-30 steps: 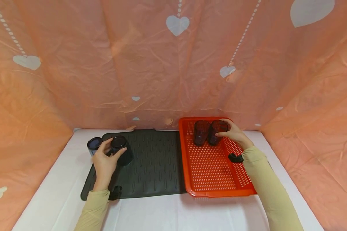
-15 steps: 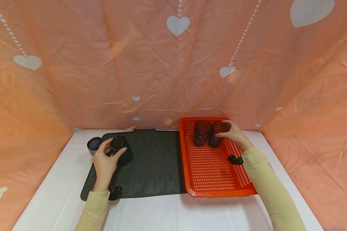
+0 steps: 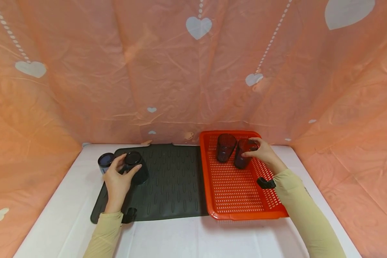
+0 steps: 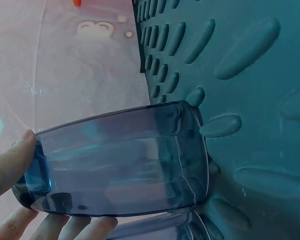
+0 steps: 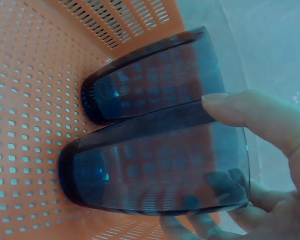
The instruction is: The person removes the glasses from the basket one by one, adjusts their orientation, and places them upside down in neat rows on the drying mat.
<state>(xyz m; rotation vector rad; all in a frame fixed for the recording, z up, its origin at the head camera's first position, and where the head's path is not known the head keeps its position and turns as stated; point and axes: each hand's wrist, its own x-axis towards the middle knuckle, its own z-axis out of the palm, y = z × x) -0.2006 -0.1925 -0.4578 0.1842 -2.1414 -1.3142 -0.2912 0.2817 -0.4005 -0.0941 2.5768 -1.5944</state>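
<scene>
Tumblers are in both your grips: your left hand [image 3: 117, 182] curls round the dark tumbler [image 3: 136, 168] on the black mat [image 3: 174, 186], your right hand [image 3: 261, 152] pinches the reddish tumbler [image 3: 243, 154], tilted, in the orange basket [image 3: 238, 200]; next, I judge, lift it clear of its neighbour [image 3: 225, 147].

Mat [image 3: 171, 186] on bench [image 3: 187, 240], left of basket [image 3: 238, 200], edges touching. Two cups [image 3: 135, 168] at mat's far left corner, side by side. Two tumblers [image 3: 226, 147] in basket's far end, side by side.
</scene>
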